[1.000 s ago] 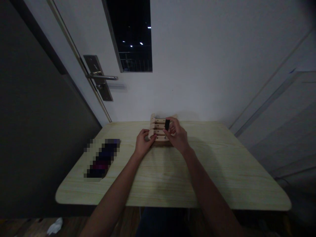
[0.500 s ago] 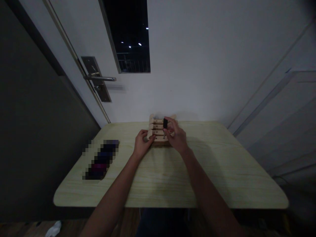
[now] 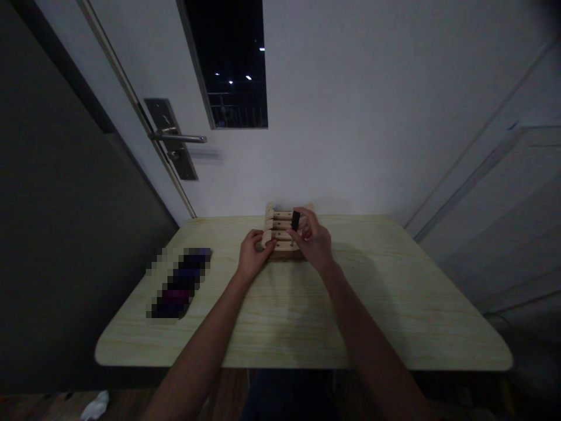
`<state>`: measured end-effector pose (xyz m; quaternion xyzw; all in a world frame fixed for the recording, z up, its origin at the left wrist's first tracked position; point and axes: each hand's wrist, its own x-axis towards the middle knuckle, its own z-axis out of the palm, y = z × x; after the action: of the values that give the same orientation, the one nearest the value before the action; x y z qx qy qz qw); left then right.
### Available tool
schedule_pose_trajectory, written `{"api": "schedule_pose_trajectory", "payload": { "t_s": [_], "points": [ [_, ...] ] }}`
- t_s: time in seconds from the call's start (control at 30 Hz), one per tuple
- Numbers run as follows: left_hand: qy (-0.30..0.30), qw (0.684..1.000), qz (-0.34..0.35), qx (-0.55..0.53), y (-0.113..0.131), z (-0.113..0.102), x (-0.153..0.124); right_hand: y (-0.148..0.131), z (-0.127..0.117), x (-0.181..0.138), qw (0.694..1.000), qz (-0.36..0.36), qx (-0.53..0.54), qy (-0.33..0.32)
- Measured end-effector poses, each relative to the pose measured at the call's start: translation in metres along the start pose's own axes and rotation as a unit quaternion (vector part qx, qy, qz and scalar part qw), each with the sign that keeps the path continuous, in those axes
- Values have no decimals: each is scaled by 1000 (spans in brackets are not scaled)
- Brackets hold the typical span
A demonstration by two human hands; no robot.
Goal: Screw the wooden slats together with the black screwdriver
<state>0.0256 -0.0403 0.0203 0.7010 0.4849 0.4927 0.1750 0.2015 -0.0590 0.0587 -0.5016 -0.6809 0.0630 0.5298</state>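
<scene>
A small pale wooden rack (image 3: 283, 235) with several slats and curved side pieces stands at the table's far edge, by the white door. Dark holes or screw heads dot its slats. My left hand (image 3: 254, 254) is closed on the rack's near left corner, thumb on the front slat. Over the right part of the rack, my right hand (image 3: 316, 242) pinches a small black-handled screwdriver (image 3: 295, 220) between thumb and fingers. The tool is held nearly upright, its thin metal shaft pointing down at the front slat. My right fingers hide the rack's right side.
A dark, pixelated flat item (image 3: 182, 286) lies on the left of the pale wood-grain table (image 3: 289, 327). Behind the table is the white door (image 3: 350, 117) with a metal lever handle (image 3: 179, 138) and a narrow window. A dark panel stands on the left.
The black handle has tilted and shifted slightly right in my right hand, and my thumb has moved a little. My left hand and the rack stay where they were.
</scene>
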Motion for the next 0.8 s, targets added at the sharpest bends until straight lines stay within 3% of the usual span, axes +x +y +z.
{"api": "schedule_pose_trajectory", "payload": {
  "t_s": [0.23,0.8],
  "points": [
    [-8,1000,-11,-20,-3,1,-1,0,-3,-2,999,-26,-33,-28],
    [-10,999,-22,-34,2,0,-2,2,0,-1,999,-28,-23,-17]
  ]
}}
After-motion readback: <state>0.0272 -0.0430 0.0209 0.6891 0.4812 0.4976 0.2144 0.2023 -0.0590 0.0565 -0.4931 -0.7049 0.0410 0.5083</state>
